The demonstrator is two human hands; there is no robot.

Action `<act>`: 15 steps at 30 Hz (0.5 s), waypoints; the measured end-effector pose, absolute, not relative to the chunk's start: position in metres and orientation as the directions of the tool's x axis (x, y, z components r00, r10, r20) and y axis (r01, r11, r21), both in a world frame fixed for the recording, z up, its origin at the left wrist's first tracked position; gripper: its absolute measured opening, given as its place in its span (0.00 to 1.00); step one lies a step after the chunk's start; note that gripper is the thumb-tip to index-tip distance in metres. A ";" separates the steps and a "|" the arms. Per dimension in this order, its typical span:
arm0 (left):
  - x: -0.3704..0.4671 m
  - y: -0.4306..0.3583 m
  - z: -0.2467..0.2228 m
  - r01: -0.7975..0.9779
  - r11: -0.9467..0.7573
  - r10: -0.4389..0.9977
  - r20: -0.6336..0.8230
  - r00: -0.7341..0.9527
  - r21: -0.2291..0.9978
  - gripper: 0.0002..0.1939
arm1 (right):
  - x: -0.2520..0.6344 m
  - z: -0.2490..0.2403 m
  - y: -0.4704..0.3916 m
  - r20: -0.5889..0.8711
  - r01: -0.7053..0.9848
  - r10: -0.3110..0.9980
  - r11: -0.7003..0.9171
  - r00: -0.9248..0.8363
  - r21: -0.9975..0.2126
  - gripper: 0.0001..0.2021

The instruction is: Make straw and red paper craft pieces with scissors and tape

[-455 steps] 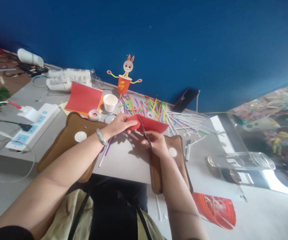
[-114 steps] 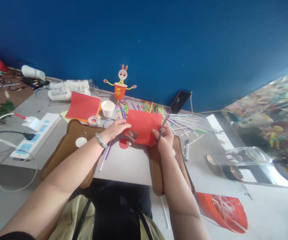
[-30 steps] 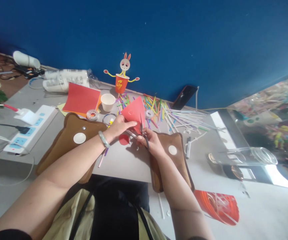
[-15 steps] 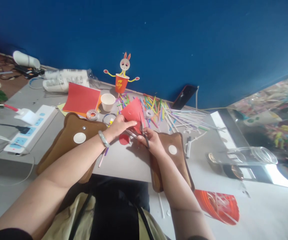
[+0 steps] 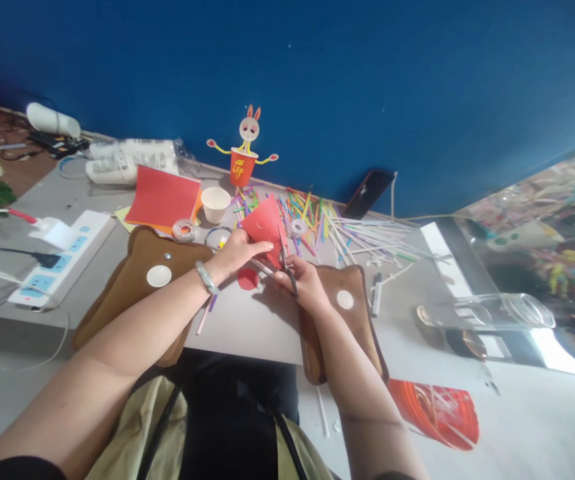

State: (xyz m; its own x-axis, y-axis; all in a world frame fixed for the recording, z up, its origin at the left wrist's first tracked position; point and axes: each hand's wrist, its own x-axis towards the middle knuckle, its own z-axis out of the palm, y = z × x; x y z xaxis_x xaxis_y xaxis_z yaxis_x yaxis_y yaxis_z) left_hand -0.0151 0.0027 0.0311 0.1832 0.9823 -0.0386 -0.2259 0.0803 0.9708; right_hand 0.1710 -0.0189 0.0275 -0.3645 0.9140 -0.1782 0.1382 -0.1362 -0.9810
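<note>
Pinched in my left hand (image 5: pixel 242 253) is a sheet of red paper (image 5: pixel 266 220), held above the table. My right hand (image 5: pixel 304 283) is closed around the handles of dark scissors (image 5: pixel 284 257), whose blades lie at the paper's right edge. Below the paper, a red paper circle (image 5: pixel 248 279) rests on the table. A white cup (image 5: pixel 216 204) stands beyond my left hand, with a tape roll (image 5: pixel 184 230) beside it. Behind the paper are many coloured sticks (image 5: pixel 310 210).
Brown mats (image 5: pixel 132 293) lie under both forearms. A red cup with a rabbit figure (image 5: pixel 243 167) stands by the wall. At the left is a power strip (image 5: pixel 62 260); a phone (image 5: pixel 370 193) leans at the back. Red cups (image 5: pixel 437 413) lie at lower right.
The red paper's right edge and the scissor blades have shifted very slightly. Both hands keep their hold.
</note>
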 end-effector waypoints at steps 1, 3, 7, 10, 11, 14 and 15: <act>-0.015 0.003 0.032 -0.229 0.075 0.982 -0.032 0.186 0.970 0.10 | 0.171 0.028 -0.019 -0.180 0.136 0.914 -0.139 -0.363 -0.981 0.26; -0.015 0.002 0.033 -0.234 0.070 0.981 -0.025 0.191 0.970 0.10 | 0.171 0.028 -0.019 -0.180 0.133 0.914 -0.141 -0.364 -0.981 0.26; -0.016 0.002 0.034 -0.248 0.073 0.978 -0.020 0.210 0.966 0.11 | 0.172 0.026 -0.018 -0.173 0.138 0.914 -0.130 -0.367 -0.982 0.26; -0.016 0.002 0.035 -0.257 0.076 0.976 -0.018 0.219 0.963 0.11 | 0.172 0.025 -0.018 -0.167 0.142 0.915 -0.122 -0.367 -0.982 0.26; -0.016 0.002 0.035 -0.259 0.075 0.976 -0.017 0.219 0.963 0.11 | 0.172 0.025 -0.018 -0.165 0.140 0.915 -0.121 -0.367 -0.983 0.26; -0.016 0.001 0.037 -0.257 0.056 0.977 0.000 0.211 0.965 0.12 | 0.172 0.026 -0.018 -0.160 0.127 0.917 -0.121 -0.366 -0.984 0.26; -0.016 0.001 0.037 -0.253 0.042 0.979 0.011 0.203 0.967 0.12 | 0.172 0.026 -0.018 -0.162 0.124 0.918 -0.125 -0.363 -0.984 0.27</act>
